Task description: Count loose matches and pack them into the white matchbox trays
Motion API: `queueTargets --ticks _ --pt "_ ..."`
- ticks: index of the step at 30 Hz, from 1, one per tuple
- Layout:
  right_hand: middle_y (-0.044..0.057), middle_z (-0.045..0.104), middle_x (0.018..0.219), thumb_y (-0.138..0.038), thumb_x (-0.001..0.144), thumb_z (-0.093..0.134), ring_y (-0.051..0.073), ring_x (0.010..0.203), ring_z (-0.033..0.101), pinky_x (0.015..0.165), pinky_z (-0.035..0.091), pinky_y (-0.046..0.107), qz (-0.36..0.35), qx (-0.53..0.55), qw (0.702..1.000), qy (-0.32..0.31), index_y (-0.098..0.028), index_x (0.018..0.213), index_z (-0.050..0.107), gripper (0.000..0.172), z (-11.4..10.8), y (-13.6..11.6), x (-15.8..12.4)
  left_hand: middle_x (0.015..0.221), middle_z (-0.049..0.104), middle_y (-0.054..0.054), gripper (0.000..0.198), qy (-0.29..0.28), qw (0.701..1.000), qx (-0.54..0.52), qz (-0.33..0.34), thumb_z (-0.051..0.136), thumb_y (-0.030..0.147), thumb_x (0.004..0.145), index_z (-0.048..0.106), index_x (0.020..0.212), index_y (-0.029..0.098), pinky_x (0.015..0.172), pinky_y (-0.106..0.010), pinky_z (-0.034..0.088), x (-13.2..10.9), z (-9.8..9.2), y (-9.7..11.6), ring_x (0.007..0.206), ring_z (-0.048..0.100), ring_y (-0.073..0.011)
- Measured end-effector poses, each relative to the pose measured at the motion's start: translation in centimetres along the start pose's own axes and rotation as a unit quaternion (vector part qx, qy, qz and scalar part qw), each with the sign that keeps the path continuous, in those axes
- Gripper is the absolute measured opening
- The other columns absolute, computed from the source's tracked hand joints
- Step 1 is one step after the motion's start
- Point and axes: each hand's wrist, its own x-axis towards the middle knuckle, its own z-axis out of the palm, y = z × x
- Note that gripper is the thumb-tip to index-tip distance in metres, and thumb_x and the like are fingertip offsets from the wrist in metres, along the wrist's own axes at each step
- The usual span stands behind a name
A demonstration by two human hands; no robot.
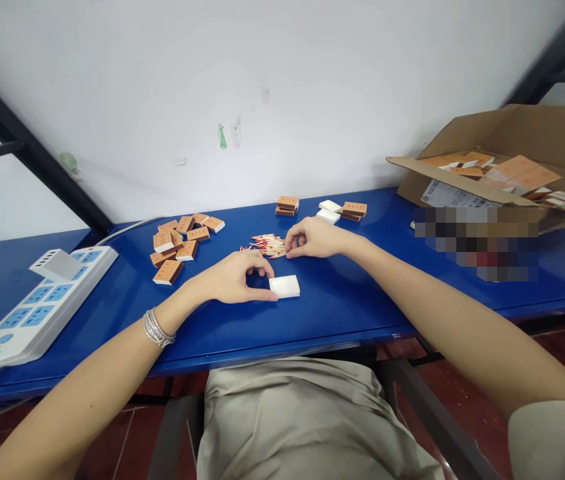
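A small white matchbox tray (285,287) lies on the blue table, and my left hand (235,276) grips its left end between thumb and fingers. Just beyond it is a loose pile of matches (268,245) with red heads. My right hand (315,238) reaches to the right edge of this pile, its thumb and fingers curled close together at the matches. Whether a match is pinched in those fingertips is too small to make out.
Orange matchboxes (177,241) lie heaped at the left, near a white power strip (47,300). At the back are two stacked matchboxes (287,205), white trays (329,211) and more matchboxes (353,210). An open cardboard carton (492,133) with matchbox packs stands right.
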Motion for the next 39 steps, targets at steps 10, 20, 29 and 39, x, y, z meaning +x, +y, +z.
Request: queueTargets --ticks 10,20,29,39 --pt "0.003 0.071 0.077 -0.042 0.073 0.073 0.013 0.066 0.060 0.062 0.042 0.027 -0.033 0.038 0.999 -0.013 -0.018 0.086 0.075 0.027 -0.5 -1.6 -0.8 0.088 0.067 -0.004 0.034 0.014 1.000 0.010 -0.005 0.072 0.045 0.076 0.069 0.096 0.017 0.067 -0.028 0.045 0.0 -0.5 0.3 0.075 0.057 -0.0152" --pt "0.002 0.070 0.089 -0.038 0.061 0.081 0.014 0.072 0.060 0.063 0.043 0.025 -0.045 -0.010 0.994 -0.097 -0.021 0.105 0.069 0.049 -0.8 -3.1 -1.5 0.093 0.068 -0.005 0.041 0.105 0.993 0.044 -0.040 0.069 0.049 0.079 0.067 0.105 0.017 0.072 -0.030 0.046 0.3 0.3 -0.3 0.079 0.060 -0.0174" --pt "0.006 0.071 0.100 -0.026 0.055 0.080 0.024 0.084 0.066 0.063 0.047 0.030 0.147 -0.172 0.970 -0.090 -0.022 0.103 0.073 0.049 -5.5 1.3 -2.9 0.094 0.064 -0.007 0.048 0.061 0.963 0.137 -0.225 0.066 0.046 0.078 0.060 0.113 0.014 0.070 -0.032 0.045 -0.1 -1.6 -2.3 0.078 0.061 -0.0206" --pt "0.006 0.071 0.092 -0.027 0.076 0.067 0.017 0.081 0.062 0.072 0.047 0.027 -0.046 -0.070 0.996 -0.011 -0.017 0.097 0.073 0.024 0.0 -3.7 -1.4 0.095 0.068 -0.010 0.039 0.072 0.944 0.158 -0.281 0.056 0.043 0.086 0.062 0.110 0.014 0.073 -0.033 0.046 0.1 -2.2 -2.1 0.083 0.062 -0.0224"
